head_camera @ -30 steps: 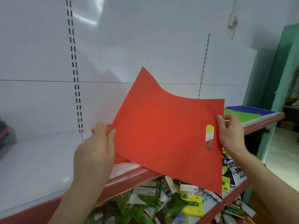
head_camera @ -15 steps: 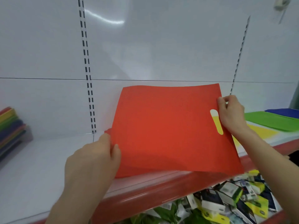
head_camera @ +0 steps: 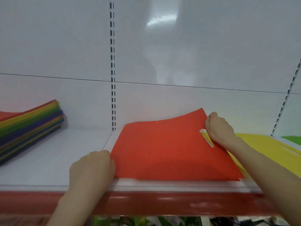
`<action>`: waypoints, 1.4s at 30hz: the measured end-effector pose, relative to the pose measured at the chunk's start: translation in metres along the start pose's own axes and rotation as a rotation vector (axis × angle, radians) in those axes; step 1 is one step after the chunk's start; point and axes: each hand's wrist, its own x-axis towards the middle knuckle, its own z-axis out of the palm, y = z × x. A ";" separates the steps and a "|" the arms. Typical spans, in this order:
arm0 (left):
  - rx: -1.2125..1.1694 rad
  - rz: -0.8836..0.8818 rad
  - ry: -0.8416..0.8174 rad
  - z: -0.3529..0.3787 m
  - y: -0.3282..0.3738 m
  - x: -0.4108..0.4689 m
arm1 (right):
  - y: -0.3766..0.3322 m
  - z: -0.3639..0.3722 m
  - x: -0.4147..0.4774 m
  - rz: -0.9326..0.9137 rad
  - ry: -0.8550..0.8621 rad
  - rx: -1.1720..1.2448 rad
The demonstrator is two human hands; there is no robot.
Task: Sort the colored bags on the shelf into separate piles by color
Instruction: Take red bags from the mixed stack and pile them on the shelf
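resting on the white shelf, a red bag is gripped at both side edges by the left hand and right hand, overlapping a yellow bag; a mixed-colour bag stack sits far left.

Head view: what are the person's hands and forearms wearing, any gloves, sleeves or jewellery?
Nothing visible. The left hand and right hand are ungloved, both forearms show no sleeves up to the frame edge, no watch or bracelet. No rings seen, though the red bag hides some fingertips.
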 end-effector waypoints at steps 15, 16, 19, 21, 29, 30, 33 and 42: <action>0.071 0.028 -0.053 -0.001 0.003 0.002 | 0.021 0.034 0.002 -0.141 -0.231 -0.374; 0.084 0.035 -0.062 -0.002 0.003 0.002 | 0.020 0.035 0.001 -0.145 -0.232 -0.408; 0.107 0.056 -0.071 0.000 0.003 0.004 | 0.016 0.037 0.000 -0.185 -0.206 -0.513; 0.123 0.066 -0.084 -0.001 0.003 0.004 | 0.014 0.037 0.000 -0.209 -0.183 -0.565; 0.075 0.076 -0.091 0.002 0.002 0.003 | 0.022 0.031 0.002 -0.174 -0.186 -0.448; 0.064 0.066 -0.097 0.000 0.003 0.002 | 0.023 0.026 0.003 -0.139 -0.179 -0.350; 0.002 0.026 -0.051 -0.006 0.004 0.000 | 0.022 0.009 0.002 -0.122 -0.103 -0.003; -0.173 0.119 0.466 -0.011 -0.007 -0.028 | -0.068 -0.016 -0.048 -0.433 0.008 0.445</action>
